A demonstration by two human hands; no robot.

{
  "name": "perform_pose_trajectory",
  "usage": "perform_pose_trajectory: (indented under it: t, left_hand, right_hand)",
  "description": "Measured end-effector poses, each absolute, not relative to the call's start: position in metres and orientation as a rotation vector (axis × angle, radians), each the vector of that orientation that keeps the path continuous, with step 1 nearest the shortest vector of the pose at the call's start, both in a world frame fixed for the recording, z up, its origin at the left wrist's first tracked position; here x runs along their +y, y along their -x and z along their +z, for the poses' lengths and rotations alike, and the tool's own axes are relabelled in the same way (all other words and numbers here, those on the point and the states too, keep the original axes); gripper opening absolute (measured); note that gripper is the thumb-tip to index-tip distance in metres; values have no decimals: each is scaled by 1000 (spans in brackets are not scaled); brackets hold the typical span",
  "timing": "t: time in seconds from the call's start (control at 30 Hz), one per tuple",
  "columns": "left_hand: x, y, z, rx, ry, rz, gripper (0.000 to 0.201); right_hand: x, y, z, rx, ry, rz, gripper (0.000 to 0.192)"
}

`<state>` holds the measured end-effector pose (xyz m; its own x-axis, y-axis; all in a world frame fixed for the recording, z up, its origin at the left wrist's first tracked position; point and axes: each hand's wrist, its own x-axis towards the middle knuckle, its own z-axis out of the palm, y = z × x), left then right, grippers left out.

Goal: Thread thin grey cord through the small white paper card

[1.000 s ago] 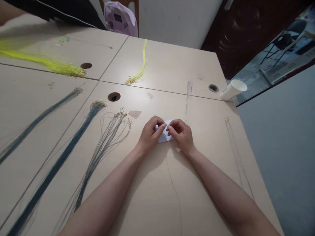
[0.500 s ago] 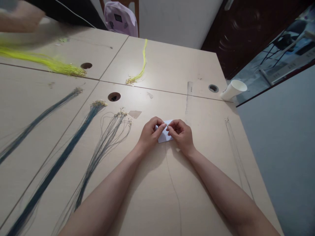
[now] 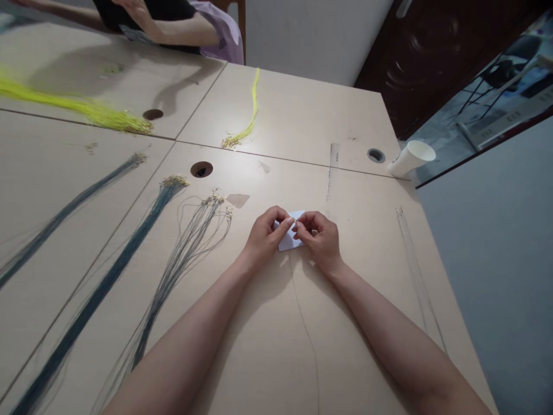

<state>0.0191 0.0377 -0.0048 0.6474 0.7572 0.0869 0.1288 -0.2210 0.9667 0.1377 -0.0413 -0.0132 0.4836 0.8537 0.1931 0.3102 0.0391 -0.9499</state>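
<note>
My left hand (image 3: 268,233) and my right hand (image 3: 320,237) meet over a small white card (image 3: 290,241) on the table. Thumb and forefinger of each are pinched together, the tips almost touching. Between them is the end of a thin grey cord (image 3: 305,325), which trails from under the hands down the table towards me. A tiny pale or metallic bit shows at the fingertips, too small to name. Left of my hands lies a loose bundle of grey-green cords (image 3: 175,262) with gold-coloured ends.
Further left are a thick dark teal cord bundle (image 3: 108,282) and a thinner one (image 3: 73,204). Yellow cords (image 3: 69,106) lie beyond. A clear ruler (image 3: 332,173), white cup (image 3: 412,158) and a few cords (image 3: 410,259) are rightward. A co-worker's arm (image 3: 173,29) shows across the table.
The co-worker's hand has drawn back from the yellow cords, and the co-worker's torso and raised forearm now show at the top left. My hands stay pinched in almost the same place.
</note>
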Motion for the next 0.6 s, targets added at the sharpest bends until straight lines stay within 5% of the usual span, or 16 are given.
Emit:
perform_pose_trajectory:
  t: [0.6]
  left_hand:
    - [37, -19, -4, 730, -1710, 680, 21]
  right_hand:
    - [-41, -137, -12, -1008, 1499, 618, 5]
